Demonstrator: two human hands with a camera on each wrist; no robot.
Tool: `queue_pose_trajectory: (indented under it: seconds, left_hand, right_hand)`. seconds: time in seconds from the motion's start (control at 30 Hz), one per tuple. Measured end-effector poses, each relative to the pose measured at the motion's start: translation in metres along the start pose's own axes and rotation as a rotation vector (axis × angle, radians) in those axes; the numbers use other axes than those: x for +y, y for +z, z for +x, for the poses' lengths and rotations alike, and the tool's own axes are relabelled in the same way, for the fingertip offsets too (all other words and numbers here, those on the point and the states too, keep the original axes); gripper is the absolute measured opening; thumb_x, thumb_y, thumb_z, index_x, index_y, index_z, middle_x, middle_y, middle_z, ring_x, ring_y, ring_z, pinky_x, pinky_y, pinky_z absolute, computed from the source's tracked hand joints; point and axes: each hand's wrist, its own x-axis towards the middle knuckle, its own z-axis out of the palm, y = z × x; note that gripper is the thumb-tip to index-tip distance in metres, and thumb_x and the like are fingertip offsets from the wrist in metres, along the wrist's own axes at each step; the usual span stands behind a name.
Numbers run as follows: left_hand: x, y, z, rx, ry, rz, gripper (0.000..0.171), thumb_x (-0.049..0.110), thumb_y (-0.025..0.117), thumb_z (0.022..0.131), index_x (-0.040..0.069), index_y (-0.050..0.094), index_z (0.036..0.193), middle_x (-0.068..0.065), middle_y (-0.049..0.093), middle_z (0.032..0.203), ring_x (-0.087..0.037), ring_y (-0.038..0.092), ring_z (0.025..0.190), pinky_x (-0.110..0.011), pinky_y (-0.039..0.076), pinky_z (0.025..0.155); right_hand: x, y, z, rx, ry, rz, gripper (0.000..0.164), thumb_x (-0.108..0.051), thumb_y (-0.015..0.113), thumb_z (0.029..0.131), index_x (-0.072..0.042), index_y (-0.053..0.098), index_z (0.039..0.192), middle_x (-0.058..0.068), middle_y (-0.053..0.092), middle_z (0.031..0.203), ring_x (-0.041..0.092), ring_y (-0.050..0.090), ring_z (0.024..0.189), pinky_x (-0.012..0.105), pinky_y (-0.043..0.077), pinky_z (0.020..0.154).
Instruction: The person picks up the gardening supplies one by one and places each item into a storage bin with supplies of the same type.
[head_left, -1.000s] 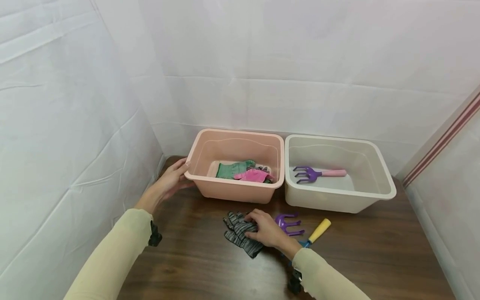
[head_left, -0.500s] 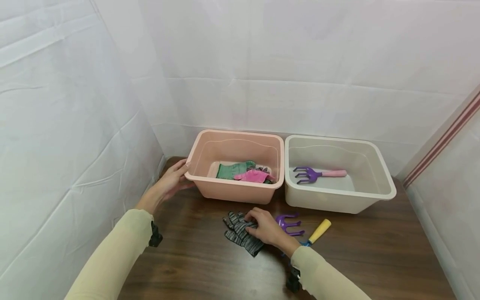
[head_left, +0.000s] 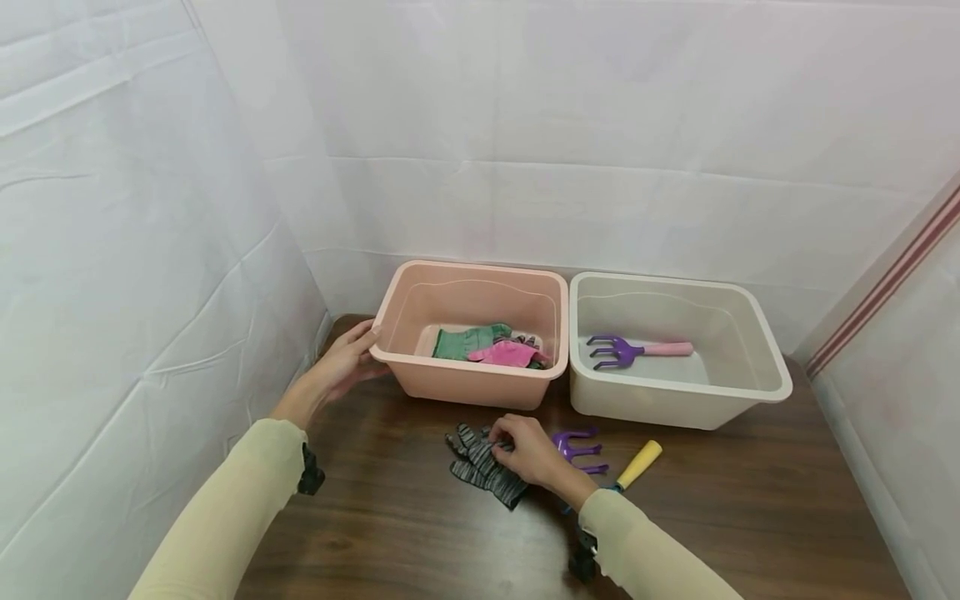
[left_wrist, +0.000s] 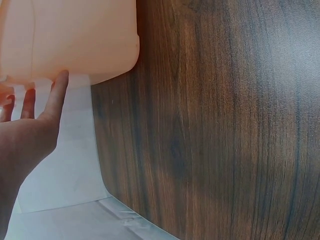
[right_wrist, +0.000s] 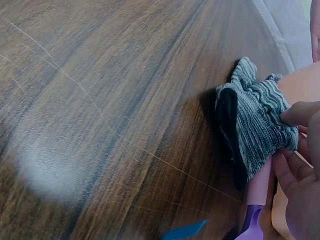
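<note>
My right hand (head_left: 527, 454) pinches a grey-and-black striped knit glove (head_left: 477, 462) on the table, in front of the bins. Thumb and fingers close on one side of the glove (right_wrist: 257, 125) in the right wrist view, and its dark cuff opening hangs away from them. Under and beside that hand lies a purple hand rake (head_left: 573, 450) with a pink handle (right_wrist: 259, 186). At the left end of the pink bin (head_left: 465, 379), my left hand (head_left: 337, 362) holds the rim. Its fingers (left_wrist: 56, 97) reach beneath the rim against the wall in the left wrist view.
Inside the pink bin lie a green glove (head_left: 463, 342) and a pink glove (head_left: 506, 353). A cream bin (head_left: 660, 400) stands right beside it, holding a purple rake with a pink handle (head_left: 667, 348). A blue tool with a yellow handle (head_left: 641, 463) lies at the right. White sheets enclose the table.
My right hand has drawn its fingertips together on the striped glove and shifted slightly, with the cuff moving a little up. My left hand stays at the pink bin's rim.
</note>
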Motion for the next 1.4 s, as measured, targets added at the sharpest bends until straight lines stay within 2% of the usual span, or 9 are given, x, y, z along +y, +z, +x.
queue_pose_trajectory:
  seconds: [0.17,0.43,0.8,1.0,1.27,1.4]
  left_hand:
    - [-0.001,0.0,0.001,0.0,0.002,-0.006,0.062,0.032,0.04,0.117,0.007,0.017,0.169,-0.025,0.026,0.169,-0.045,0.033,0.152,-0.063,0.036,0.119]
    - [-0.001,0.0,0.002,-0.008,0.011,-0.013,0.062,0.032,0.041,0.117,0.006,0.018,0.169,-0.025,0.027,0.169,-0.043,0.035,0.151,-0.063,0.037,0.119]
    - [0.0,0.001,0.001,-0.001,0.003,-0.039,0.062,0.031,0.041,0.117,0.005,0.017,0.169,-0.025,0.026,0.17,-0.048,0.03,0.152,-0.065,0.035,0.119]
    - [0.0,0.001,0.001,0.003,-0.002,-0.026,0.062,0.031,0.04,0.117,0.005,0.017,0.169,-0.025,0.025,0.17,-0.047,0.029,0.153,-0.064,0.036,0.119]
    - [0.0,0.002,0.002,0.007,0.001,-0.024,0.062,0.03,0.04,0.117,0.005,0.018,0.169,-0.025,0.025,0.17,-0.047,0.028,0.153,-0.063,0.037,0.119]
    - [0.0,0.003,0.0,0.016,0.0,-0.011,0.062,0.031,0.04,0.117,0.006,0.019,0.169,-0.024,0.025,0.17,-0.047,0.03,0.152,-0.062,0.038,0.118]
  right_hand:
    - [-0.003,-0.001,0.002,0.019,-0.018,0.006,0.016,-0.005,0.08,0.092,-0.017,0.071,0.095,-0.006,0.069,0.096,0.01,0.063,0.089,0.032,0.058,0.082]
    - [-0.012,-0.009,0.005,0.013,-0.012,0.039,0.014,-0.004,0.079,0.093,-0.015,0.072,0.097,-0.005,0.07,0.096,0.011,0.065,0.09,0.033,0.06,0.084]
    - [-0.023,-0.027,0.008,0.034,-0.101,0.02,0.015,-0.002,0.077,0.091,-0.013,0.07,0.098,-0.001,0.07,0.096,0.012,0.064,0.088,0.032,0.059,0.08]
    - [-0.03,-0.037,0.009,0.009,-0.096,0.004,0.013,-0.005,0.077,0.092,-0.015,0.071,0.098,-0.003,0.07,0.097,0.011,0.064,0.09,0.031,0.059,0.083]
    - [-0.039,-0.06,0.006,-0.071,-0.078,0.032,0.015,-0.004,0.079,0.093,-0.014,0.072,0.102,-0.006,0.07,0.098,0.011,0.066,0.092,0.031,0.06,0.085]
    - [-0.041,-0.07,0.005,-0.075,-0.076,0.01,0.015,-0.004,0.079,0.094,-0.013,0.074,0.105,-0.005,0.07,0.102,0.01,0.066,0.093,0.03,0.06,0.085]
